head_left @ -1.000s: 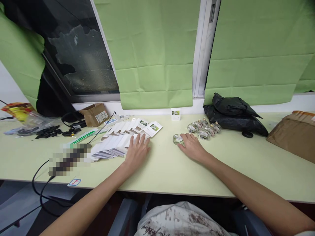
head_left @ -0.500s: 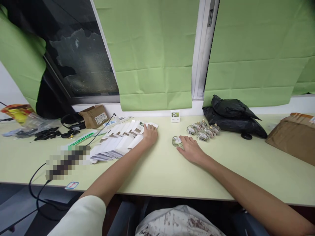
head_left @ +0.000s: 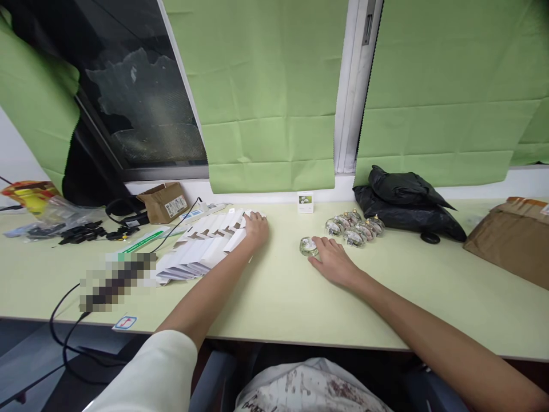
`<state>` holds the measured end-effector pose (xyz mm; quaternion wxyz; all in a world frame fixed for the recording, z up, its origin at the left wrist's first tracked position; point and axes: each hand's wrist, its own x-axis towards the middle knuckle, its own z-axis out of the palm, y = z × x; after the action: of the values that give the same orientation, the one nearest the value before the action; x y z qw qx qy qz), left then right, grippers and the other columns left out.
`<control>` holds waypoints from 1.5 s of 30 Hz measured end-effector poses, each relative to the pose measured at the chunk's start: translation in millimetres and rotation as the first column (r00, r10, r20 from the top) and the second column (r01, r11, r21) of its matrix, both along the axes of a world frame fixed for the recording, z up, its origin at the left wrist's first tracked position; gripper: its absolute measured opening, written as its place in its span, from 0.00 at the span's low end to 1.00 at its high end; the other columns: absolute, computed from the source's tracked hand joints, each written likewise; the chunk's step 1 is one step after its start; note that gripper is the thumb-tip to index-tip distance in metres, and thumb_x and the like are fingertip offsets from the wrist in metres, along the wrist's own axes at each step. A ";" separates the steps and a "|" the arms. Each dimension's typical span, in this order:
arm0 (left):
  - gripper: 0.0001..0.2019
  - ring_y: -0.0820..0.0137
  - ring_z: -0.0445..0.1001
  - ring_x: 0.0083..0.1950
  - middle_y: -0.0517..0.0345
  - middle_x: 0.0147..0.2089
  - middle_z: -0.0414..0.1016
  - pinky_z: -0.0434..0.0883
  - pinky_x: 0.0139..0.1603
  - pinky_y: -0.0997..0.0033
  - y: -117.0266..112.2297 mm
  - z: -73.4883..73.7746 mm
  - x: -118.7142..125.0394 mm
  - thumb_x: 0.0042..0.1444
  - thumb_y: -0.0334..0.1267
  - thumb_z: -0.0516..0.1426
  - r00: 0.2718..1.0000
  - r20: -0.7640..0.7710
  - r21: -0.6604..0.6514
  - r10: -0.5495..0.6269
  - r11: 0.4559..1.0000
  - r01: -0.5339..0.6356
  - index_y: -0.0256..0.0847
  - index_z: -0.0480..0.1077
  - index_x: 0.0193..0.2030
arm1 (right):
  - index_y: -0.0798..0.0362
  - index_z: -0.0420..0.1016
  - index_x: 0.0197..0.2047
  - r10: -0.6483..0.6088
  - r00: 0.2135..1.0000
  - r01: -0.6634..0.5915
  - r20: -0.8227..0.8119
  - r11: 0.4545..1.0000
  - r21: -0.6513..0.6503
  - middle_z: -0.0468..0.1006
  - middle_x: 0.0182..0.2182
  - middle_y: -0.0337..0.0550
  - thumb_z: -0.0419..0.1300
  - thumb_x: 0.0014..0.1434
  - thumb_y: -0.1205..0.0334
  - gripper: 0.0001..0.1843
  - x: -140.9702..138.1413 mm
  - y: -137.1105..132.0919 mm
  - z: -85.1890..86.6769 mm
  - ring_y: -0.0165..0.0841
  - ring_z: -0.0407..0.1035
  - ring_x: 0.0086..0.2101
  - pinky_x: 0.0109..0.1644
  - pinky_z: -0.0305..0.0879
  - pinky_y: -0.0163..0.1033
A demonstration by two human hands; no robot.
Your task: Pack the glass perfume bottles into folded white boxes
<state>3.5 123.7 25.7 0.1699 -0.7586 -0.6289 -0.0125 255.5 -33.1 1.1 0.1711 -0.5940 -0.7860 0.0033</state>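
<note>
My left hand (head_left: 256,229) rests on the right end of a fanned row of flat white folded boxes (head_left: 201,246). Its fingers are curled over the end one, whose white edge shows just beyond the fingertips. My right hand (head_left: 333,262) lies flat on the pale green table (head_left: 283,297) with fingers stretched out. Its fingertips touch a small round glass bottle (head_left: 307,246) that stands alone. A cluster of several similar glass bottles (head_left: 355,228) sits just behind and to the right of that hand.
A small white box with a green picture (head_left: 305,202) stands by the wall. A black plastic bag (head_left: 407,200) and a brown parcel (head_left: 510,237) lie at the right. At the left are a small cardboard box (head_left: 165,201), black cables (head_left: 64,326) and black clips (head_left: 83,232).
My left hand reached forward to the far right end of the fanned boxes, curled its fingers over it and drew slightly left, covering the picture-printed ones. My right hand stayed by the bottle.
</note>
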 end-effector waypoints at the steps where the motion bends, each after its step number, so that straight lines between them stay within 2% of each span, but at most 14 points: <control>1: 0.27 0.37 0.54 0.75 0.25 0.73 0.60 0.45 0.70 0.30 -2.1 2.1 0.6 0.66 0.36 0.51 1.000 0.002 0.000 -0.006 1.000 0.006 0.31 0.66 0.70 | 0.55 0.62 0.68 0.001 1.000 -0.001 0.001 1.000 0.000 0.73 0.57 0.58 0.53 0.72 0.53 0.26 0.1 0.0 0.1 0.52 0.65 0.55 0.56 0.59 0.50; 5: 0.27 0.39 0.52 0.75 0.30 0.76 0.56 0.48 0.70 0.36 -28.2 8.2 -1.4 0.69 0.40 0.52 1.000 0.002 0.019 -0.031 0.999 0.031 0.35 0.62 0.72 | 0.55 0.62 0.68 0.001 1.000 -0.001 0.000 1.000 -0.011 0.72 0.57 0.58 0.53 0.72 0.53 0.26 0.2 -0.1 0.7 0.52 0.65 0.55 0.56 0.59 0.50; 7: 0.27 0.39 0.59 0.71 0.27 0.72 0.61 0.56 0.66 0.39 -51.7 9.2 -7.6 0.70 0.42 0.51 1.000 0.013 0.098 -0.006 0.995 0.005 0.32 0.61 0.72 | 0.55 0.62 0.68 0.004 1.000 -0.004 -0.001 1.000 -0.010 0.72 0.57 0.58 0.53 0.72 0.53 0.26 0.0 -0.4 1.0 0.52 0.65 0.55 0.56 0.59 0.50; 9: 0.30 0.39 0.65 0.64 0.25 0.66 0.66 0.60 0.61 0.43 -77.9 9.2 -17.1 0.69 0.46 0.53 1.000 0.001 0.187 0.027 0.982 -0.027 0.30 0.59 0.72 | 0.55 0.61 0.68 0.004 1.000 -0.004 0.004 1.000 -0.008 0.72 0.57 0.58 0.53 0.72 0.53 0.26 -0.3 -0.6 1.3 0.52 0.65 0.55 0.56 0.59 0.50; 11: 0.34 0.41 0.69 0.59 0.25 0.62 0.69 0.62 0.58 0.44 -101.6 9.1 -27.8 0.67 0.51 0.56 0.997 -0.028 0.198 0.074 0.978 -0.067 0.29 0.59 0.72 | 0.54 0.61 0.67 -0.001 1.000 0.001 0.007 1.000 -0.011 0.72 0.57 0.58 0.53 0.72 0.52 0.25 -0.4 -0.5 1.2 0.51 0.65 0.55 0.56 0.59 0.50; 14: 0.38 0.40 0.69 0.57 0.25 0.58 0.71 0.64 0.55 0.47 -123.4 9.3 -40.8 0.65 0.56 0.56 0.992 -0.066 0.196 0.112 0.976 -0.097 0.29 0.59 0.72 | 0.54 0.62 0.67 -0.003 1.000 0.003 0.009 1.000 -0.022 0.72 0.56 0.57 0.53 0.72 0.52 0.25 -0.5 0.2 0.6 0.51 0.65 0.56 0.56 0.58 0.50; 17: 0.37 0.39 0.69 0.57 0.25 0.56 0.73 0.64 0.53 0.49 -128.6 9.9 -47.3 0.65 0.57 0.56 0.990 -0.084 0.176 0.115 0.979 -0.099 0.28 0.61 0.70 | 0.54 0.61 0.67 0.000 1.000 0.001 0.013 1.000 -0.024 0.72 0.57 0.57 0.53 0.72 0.52 0.25 -0.3 1.1 -0.2 0.51 0.64 0.56 0.56 0.58 0.50; 22: 0.34 0.39 0.69 0.57 0.24 0.55 0.75 0.62 0.54 0.49 -131.8 12.9 -45.6 0.65 0.53 0.56 0.992 -0.083 0.188 0.099 0.979 -0.082 0.26 0.63 0.69 | 0.54 0.62 0.66 0.003 1.000 -0.003 0.011 1.000 -0.010 0.72 0.56 0.58 0.53 0.72 0.52 0.25 0.5 1.1 -1.0 0.51 0.64 0.56 0.56 0.58 0.50; 26: 0.34 0.41 0.70 0.53 0.27 0.51 0.76 0.62 0.52 0.50 -147.3 16.6 -41.1 0.65 0.51 0.56 0.989 -0.116 0.172 0.095 0.982 -0.074 0.26 0.62 0.70 | 0.54 0.62 0.67 0.005 1.000 -0.005 0.014 1.000 -0.007 0.72 0.56 0.58 0.53 0.72 0.52 0.25 1.2 1.2 -1.3 0.51 0.65 0.55 0.56 0.59 0.50; 30: 0.34 0.43 0.69 0.51 0.28 0.50 0.75 0.62 0.51 0.49 -162.7 15.9 -43.2 0.65 0.51 0.56 0.983 -0.169 0.201 0.071 0.979 -0.036 0.27 0.63 0.70 | 0.54 0.62 0.67 0.007 1.000 -0.007 0.019 1.000 -0.006 0.73 0.56 0.59 0.53 0.72 0.52 0.25 1.3 1.3 -1.0 0.52 0.65 0.55 0.55 0.59 0.50; 34: 0.33 0.43 0.69 0.50 0.30 0.49 0.74 0.62 0.51 0.49 -165.4 12.4 -52.0 0.66 0.52 0.56 0.984 -0.168 0.247 0.065 0.969 -0.021 0.28 0.64 0.69 | 0.55 0.61 0.67 0.008 1.000 -0.008 0.017 1.000 -0.005 0.73 0.56 0.59 0.53 0.72 0.53 0.25 0.8 1.3 -0.8 0.52 0.65 0.55 0.55 0.59 0.51; 38: 0.32 0.42 0.69 0.52 0.29 0.50 0.74 0.62 0.52 0.48 -161.3 10.6 -60.9 0.66 0.52 0.56 0.993 -0.097 0.270 0.072 0.962 -0.043 0.29 0.64 0.69 | 0.54 0.61 0.67 0.003 1.000 -0.003 0.026 1.000 -0.009 0.73 0.56 0.58 0.53 0.72 0.52 0.25 1.0 1.6 -1.3 0.51 0.65 0.55 0.56 0.59 0.50; 42: 0.34 0.38 0.70 0.54 0.26 0.52 0.74 0.63 0.54 0.44 -159.1 6.3 -66.9 0.66 0.53 0.55 0.997 -0.044 0.276 0.061 0.960 -0.047 0.27 0.64 0.69 | 0.54 0.61 0.67 0.004 1.000 -0.004 0.022 1.000 -0.014 0.72 0.57 0.58 0.53 0.72 0.52 0.25 1.1 1.2 -0.5 0.51 0.65 0.55 0.56 0.59 0.50; 45: 0.34 0.36 0.69 0.58 0.20 0.60 0.71 0.62 0.59 0.39 -156.5 0.3 -69.5 0.66 0.52 0.55 0.998 -0.035 0.307 0.052 0.951 -0.039 0.23 0.64 0.69 | 0.54 0.61 0.67 0.005 1.000 -0.005 0.019 1.000 -0.016 0.72 0.57 0.58 0.52 0.72 0.52 0.26 0.9 0.8 0.6 0.51 0.65 0.55 0.56 0.59 0.51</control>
<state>-66.0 -32.8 26.0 0.2989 -0.7085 -0.6329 -0.0897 256.5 -32.2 1.7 0.1588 -0.5934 -0.7891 0.0044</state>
